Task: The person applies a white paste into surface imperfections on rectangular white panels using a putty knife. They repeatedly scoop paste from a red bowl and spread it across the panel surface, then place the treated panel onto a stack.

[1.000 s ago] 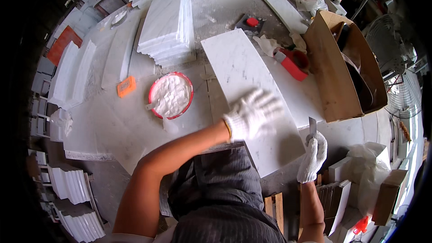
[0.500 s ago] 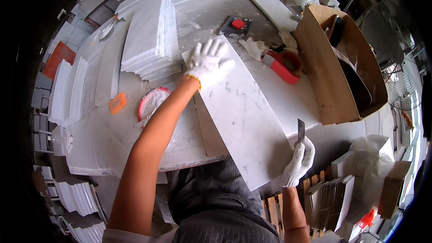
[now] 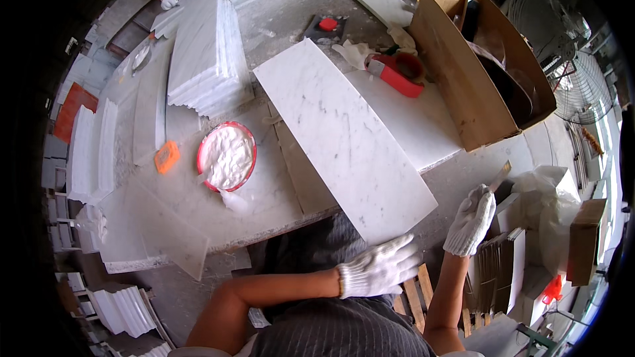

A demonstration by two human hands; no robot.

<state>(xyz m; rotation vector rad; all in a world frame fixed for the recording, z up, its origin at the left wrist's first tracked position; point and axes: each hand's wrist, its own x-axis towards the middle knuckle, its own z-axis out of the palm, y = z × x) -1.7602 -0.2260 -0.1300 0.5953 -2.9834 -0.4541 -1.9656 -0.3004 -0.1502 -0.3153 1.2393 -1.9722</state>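
Overhead, a gloved left hand [image 3: 378,268] hovers with fingers spread and empty, just below the near end of a long white marble slab [image 3: 344,135] lying diagonally on the worktable [image 3: 463,172]. Beside it, the gloved right hand [image 3: 471,221] is closed around a scraper [image 3: 499,175], blade pointing up. A red bowl [image 3: 226,157] of white paste sits left of the slab; an open cardboard box [image 3: 486,59] stands to its right.

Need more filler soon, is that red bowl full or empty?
Nearly full: the red bowl holds white paste almost to its rim.
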